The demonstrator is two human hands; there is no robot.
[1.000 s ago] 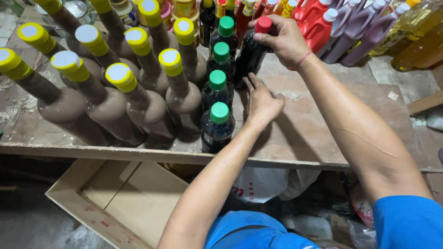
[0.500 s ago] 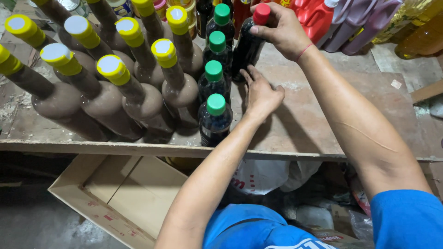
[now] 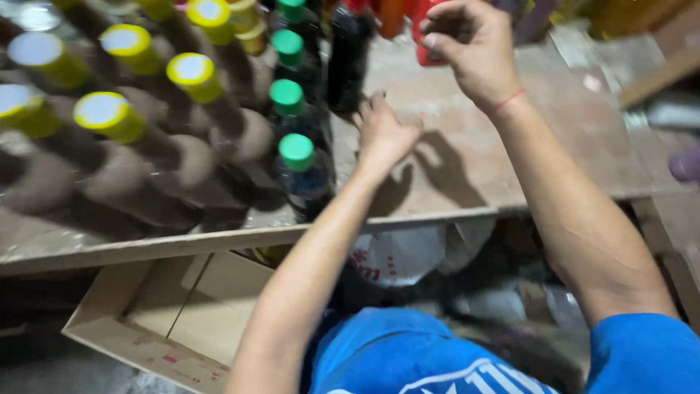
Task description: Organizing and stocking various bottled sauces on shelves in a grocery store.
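Standing upright at the far side of the shelf point(image 3: 467, 168), the dark bottle point(image 3: 348, 58) is the landmark for everything else. Its long axis runs vertically, base on the wood and top rising out of view past the upper edge, so its cap cannot be seen. The left hand point(image 3: 383, 131) lies just right of the bottle's base, palm down on the shelf with fingers spread and stretched toward the glass; whether the fingertips touch it or stop short is hard to tell through the blur, and the hand closes on nothing. The right hand point(image 3: 467, 47) is higher and further right of the bottle, its fingers curled loosely near a red bottle point(image 3: 423, 51) that sits behind them; contact there cannot be made out, so the grip is uncertain. Of the two, the left hand is clearly nearer the dark bottle, and the bottle lies to its left and slightly beyond. Directly left of the bottle runs a file of green-capped bottles point(image 3: 297, 153) coming toward the shelf's near edge, and further left stand rows of yellow-capped bottles point(image 3: 109, 117), leaning in this view. Below the bottle's shelf sits an open carton point(image 3: 138, 321), with a white bag point(image 3: 408, 255) to its right.
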